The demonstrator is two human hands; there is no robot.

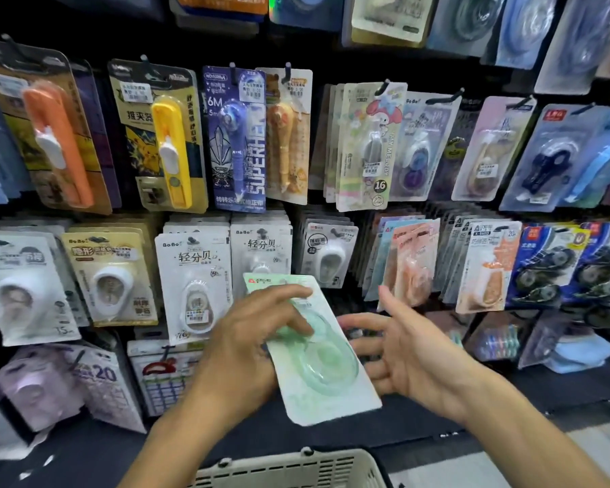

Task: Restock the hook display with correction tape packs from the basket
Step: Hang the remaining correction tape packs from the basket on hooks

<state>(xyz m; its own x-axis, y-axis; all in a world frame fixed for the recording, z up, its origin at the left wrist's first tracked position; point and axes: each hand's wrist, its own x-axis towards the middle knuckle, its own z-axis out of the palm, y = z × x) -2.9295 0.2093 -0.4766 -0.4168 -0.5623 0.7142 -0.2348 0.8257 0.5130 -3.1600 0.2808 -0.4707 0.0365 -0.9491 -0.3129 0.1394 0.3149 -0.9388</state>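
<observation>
While the left hand (247, 332) grips a green correction tape pack (317, 353) in front of the hook display (331, 213), the step in hand looks like carrying a single pack from the basket (296, 466) up to its hook. Its fingers curl over the front of the blister and the thumb seems to sit behind the card, so the pack is held at its left edge, tilted with its top leaning left and far. The right hand (412, 350) is spread and relaxed just right of the pack, palm turned toward it, holding nothing; its fingertips lie near the pack's right edge, though whether they touch cannot be told.

The pack hangs between the two hands, above the basket at the near edge of the view and below the middle row of hung packs. Matching packs appear to hang to the right, in the peach and blue pack row (412, 262). The next move, I judge, calls for turning the card upright, finding its hang hole at the top, and lining that hole with the free tip of the right hook before sliding it on.
</observation>
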